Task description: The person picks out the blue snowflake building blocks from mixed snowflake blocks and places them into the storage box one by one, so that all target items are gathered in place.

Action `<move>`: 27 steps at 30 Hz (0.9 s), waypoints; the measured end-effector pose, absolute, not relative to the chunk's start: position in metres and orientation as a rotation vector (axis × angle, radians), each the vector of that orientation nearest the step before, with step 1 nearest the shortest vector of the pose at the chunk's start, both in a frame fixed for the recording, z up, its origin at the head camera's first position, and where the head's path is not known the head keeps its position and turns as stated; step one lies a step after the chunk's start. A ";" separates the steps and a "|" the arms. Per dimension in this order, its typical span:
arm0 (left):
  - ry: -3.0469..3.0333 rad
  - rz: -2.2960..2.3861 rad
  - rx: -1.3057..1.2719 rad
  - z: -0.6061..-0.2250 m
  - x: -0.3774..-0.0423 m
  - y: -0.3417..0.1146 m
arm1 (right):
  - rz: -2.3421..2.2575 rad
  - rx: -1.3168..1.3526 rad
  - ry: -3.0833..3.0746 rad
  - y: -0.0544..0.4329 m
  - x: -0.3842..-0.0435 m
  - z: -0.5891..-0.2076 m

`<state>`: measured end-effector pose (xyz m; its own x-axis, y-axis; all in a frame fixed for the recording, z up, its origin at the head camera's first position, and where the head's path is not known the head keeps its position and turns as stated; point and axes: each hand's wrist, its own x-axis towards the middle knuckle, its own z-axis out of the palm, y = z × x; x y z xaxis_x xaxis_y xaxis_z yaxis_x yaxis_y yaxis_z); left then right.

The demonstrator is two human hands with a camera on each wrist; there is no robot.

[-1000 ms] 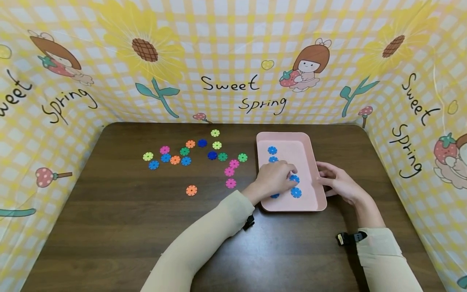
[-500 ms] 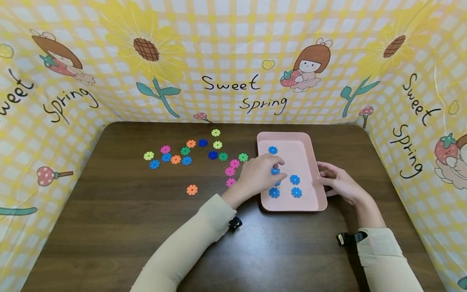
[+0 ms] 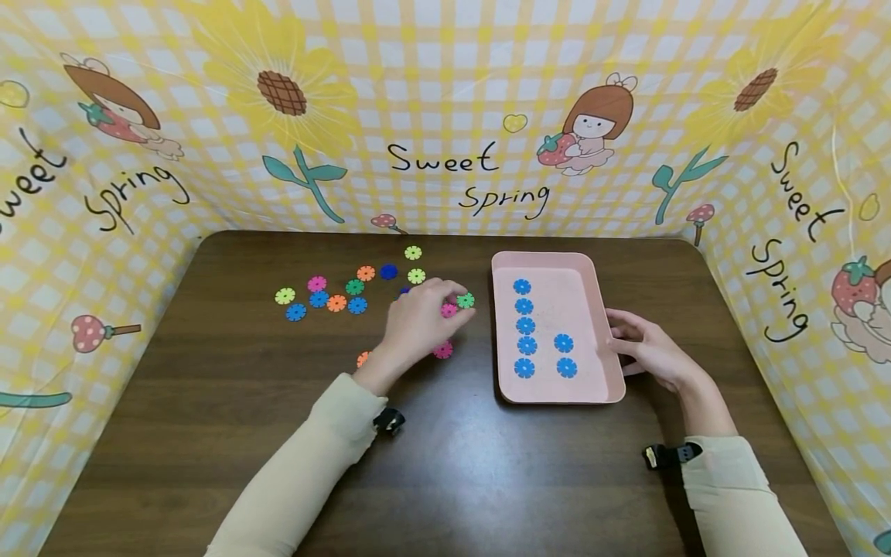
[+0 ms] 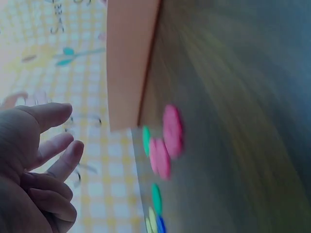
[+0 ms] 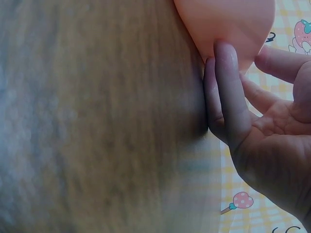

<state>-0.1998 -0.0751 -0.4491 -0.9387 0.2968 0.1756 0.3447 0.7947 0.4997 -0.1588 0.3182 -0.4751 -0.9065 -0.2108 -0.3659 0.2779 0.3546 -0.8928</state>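
In the head view my left hand [image 3: 421, 321] hovers over loose notched plastic discs left of the tray, thumb and index finger apart. Just by those fingertips are a pink disc [image 3: 448, 310] and a green disc [image 3: 465, 300]; nothing shows held in the left wrist view. My right hand [image 3: 650, 348] touches the outer right wall of the pink tray [image 3: 543, 261] with its fingertips, fingers mostly extended. Inside the tray, blue discs stand in two columns: several at the left, such as one blue disc [image 3: 525, 326], and two at the right, including a blue disc [image 3: 567, 368].
Several more discs lie scattered at left, among them a yellow-green disc [image 3: 285, 295], a blue disc [image 3: 295, 312], and an orange disc [image 3: 337, 303]. Another pink disc [image 3: 443, 350] lies beside my left hand. A patterned cloth [image 3: 431, 100] walls the table [image 3: 487, 480].
My left hand has moved left, out of the tray to the loose discs, uncovering the blue columns. My right hand stays at the tray's side.
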 end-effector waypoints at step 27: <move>-3.010 -0.766 -0.036 -0.482 -0.219 -0.222 | -1.573 0.053 2.209 0.319 -0.158 -0.476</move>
